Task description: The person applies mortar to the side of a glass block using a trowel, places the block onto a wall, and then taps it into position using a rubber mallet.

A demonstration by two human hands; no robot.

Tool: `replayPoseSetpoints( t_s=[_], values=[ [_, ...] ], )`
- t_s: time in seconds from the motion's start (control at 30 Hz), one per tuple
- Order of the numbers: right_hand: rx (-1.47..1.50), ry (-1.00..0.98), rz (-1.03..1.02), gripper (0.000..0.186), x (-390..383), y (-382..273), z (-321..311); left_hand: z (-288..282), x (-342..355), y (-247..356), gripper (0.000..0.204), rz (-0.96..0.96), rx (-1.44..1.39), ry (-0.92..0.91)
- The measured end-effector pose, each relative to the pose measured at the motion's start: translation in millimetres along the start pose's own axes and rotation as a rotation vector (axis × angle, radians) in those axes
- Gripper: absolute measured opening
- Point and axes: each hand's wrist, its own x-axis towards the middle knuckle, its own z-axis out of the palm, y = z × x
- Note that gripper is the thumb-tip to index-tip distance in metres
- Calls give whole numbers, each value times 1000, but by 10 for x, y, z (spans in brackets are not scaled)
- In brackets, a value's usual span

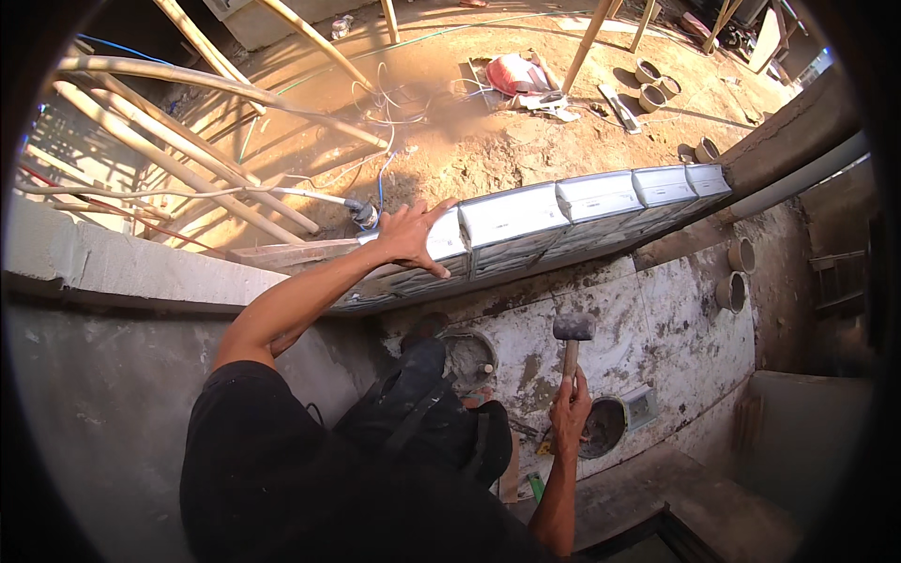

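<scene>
My left hand (410,235) rests flat on the end glass block (441,246) of a row of glass blocks (601,202) set along the top of a low wall. My right hand (570,411) is lower down, closed around the wooden handle of a rubber mallet (572,330), whose dark head points up. The mallet hangs in front of a stained white wall face (657,328), apart from the blocks.
A concrete ledge (113,267) runs left of the blocks. Bamboo poles (188,122) and cables cross the sandy ground beyond. Round pipe openings (741,255) sit in the right wall, buckets (601,427) lie below, and my dark shoe (418,394) is under me.
</scene>
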Motion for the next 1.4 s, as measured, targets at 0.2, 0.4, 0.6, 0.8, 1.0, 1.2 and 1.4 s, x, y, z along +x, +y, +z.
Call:
replayPoseSetpoints(
  t_s=[0.2, 0.4, 0.6, 0.8, 1.0, 1.2, 1.4],
  values=[
    [-417, -56, -459, 42, 290, -1789, 646, 57, 30, -69, 136, 68, 23, 75],
    [-665, -73, -470, 48, 469, -2287, 958, 41, 46, -78, 135, 26, -43, 23],
    [-789, -156, -424, 51, 532, -2133, 858, 50, 18, -73, 132, 9, -25, 51],
    [-748, -151, -412, 56, 578, -1922, 826, 102, 19, -77, 130, 21, -50, 55],
    [-643, -149, -400, 58, 581, -1915, 836, 57, 5, -61, 133, 16, -73, 57],
    [-561, -64, -450, 49, 457, -1966, 888, 54, -10, -55, 127, -1, -51, 97],
    [-530, -2, -388, 45, 369, -1988, 943, 53, -3, -82, 130, 22, -102, 109]
  ],
)
